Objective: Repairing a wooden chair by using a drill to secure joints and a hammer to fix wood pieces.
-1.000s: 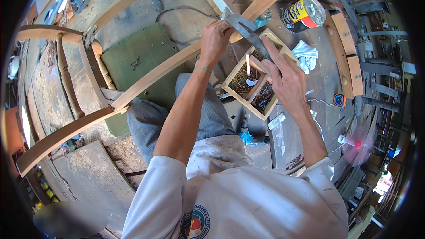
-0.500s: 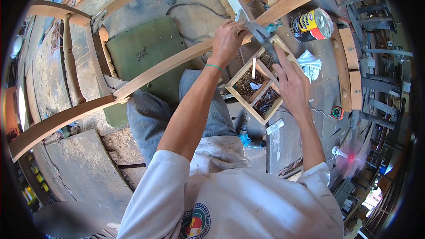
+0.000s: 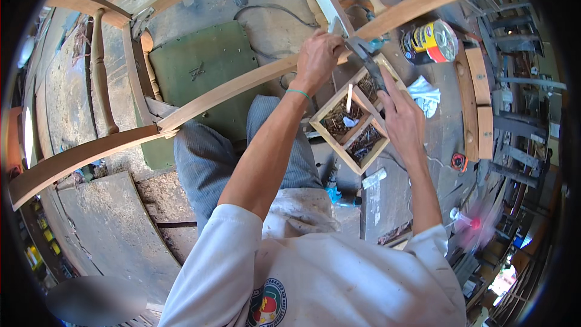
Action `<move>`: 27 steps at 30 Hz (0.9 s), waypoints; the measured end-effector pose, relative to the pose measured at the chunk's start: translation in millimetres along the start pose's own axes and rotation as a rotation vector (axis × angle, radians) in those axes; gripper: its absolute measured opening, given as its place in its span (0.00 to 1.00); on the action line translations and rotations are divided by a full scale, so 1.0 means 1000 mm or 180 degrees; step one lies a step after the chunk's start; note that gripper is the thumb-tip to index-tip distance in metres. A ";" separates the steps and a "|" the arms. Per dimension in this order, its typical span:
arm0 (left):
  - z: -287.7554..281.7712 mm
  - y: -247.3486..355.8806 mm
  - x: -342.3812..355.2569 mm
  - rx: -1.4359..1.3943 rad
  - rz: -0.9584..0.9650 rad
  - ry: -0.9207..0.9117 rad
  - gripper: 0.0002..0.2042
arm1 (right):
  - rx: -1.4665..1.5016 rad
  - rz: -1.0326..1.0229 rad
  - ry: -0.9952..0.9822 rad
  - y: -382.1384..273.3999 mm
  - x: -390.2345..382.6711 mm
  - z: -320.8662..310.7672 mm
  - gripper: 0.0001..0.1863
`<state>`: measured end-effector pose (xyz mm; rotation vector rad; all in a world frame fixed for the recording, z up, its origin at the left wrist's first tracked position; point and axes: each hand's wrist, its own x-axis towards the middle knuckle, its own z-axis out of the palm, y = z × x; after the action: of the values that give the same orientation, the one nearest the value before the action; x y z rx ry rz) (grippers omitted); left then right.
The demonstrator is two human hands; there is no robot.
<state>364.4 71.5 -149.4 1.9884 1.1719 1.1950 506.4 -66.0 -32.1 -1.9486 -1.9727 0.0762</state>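
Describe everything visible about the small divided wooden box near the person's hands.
The wooden box is a shallow square tray of pale, unfinished-looking wood, seen turned corner-on like a diamond. Crossing slats split it into four compartments, which hold dark small metal pieces, probably nails or screws; one holds something bluish. A slim white stick stands in it. It sits to the right of the person's knee, just below the curved wooden rail. The right hand reaches over its right edge; the left hand is above it on the rail.
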 end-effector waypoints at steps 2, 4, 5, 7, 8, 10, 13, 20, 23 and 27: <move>0.000 -0.001 0.001 -0.0107 0.0076 0.0105 0.04 | 0.0257 -0.0181 0.0282 -0.008 -0.003 -0.010 0.27; -0.004 -0.003 -0.001 -0.0204 0.0151 0.0218 0.04 | 0.0282 -0.0221 0.0288 -0.025 -0.003 -0.017 0.27; -0.006 -0.002 -0.002 -0.0190 0.0125 0.0293 0.04 | 0.0390 -0.0360 0.0381 -0.029 -0.003 -0.020 0.27; -0.009 -0.001 -0.002 -0.0172 0.0094 0.0374 0.04 | 0.0500 -0.0507 0.0468 -0.027 -0.004 -0.018 0.27; -0.006 -0.003 -0.001 -0.0073 0.0148 0.0311 0.04 | 0.0315 -0.0506 0.0436 -0.019 -0.005 -0.011 0.27; 0.000 0.001 -0.001 -0.0028 0.0208 0.0247 0.04 | 0.0078 -0.0491 0.0402 -0.003 -0.009 -0.005 0.28; -0.004 0.003 0.007 -0.0068 -0.0178 -0.0087 0.05 | -0.0227 0.0022 0.0045 0.004 -0.008 -0.006 0.28; -0.013 -0.009 0.003 -0.0481 0.0199 -0.0149 0.13 | 0.0260 -0.0024 0.0390 -0.003 -0.024 -0.022 0.27; -0.016 -0.005 0.000 -0.0054 0.0379 0.0170 0.14 | 0.0485 0.0297 0.0260 0.005 -0.029 -0.026 0.27; -0.020 -0.009 -0.001 -0.0037 0.0368 -0.0406 0.12 | 0.0500 0.0161 0.0132 -0.003 -0.021 -0.024 0.27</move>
<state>342.9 75.4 -147.5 2.1147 0.9969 1.1093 510.0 -92.0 -13.8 -1.8839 -1.8328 0.1962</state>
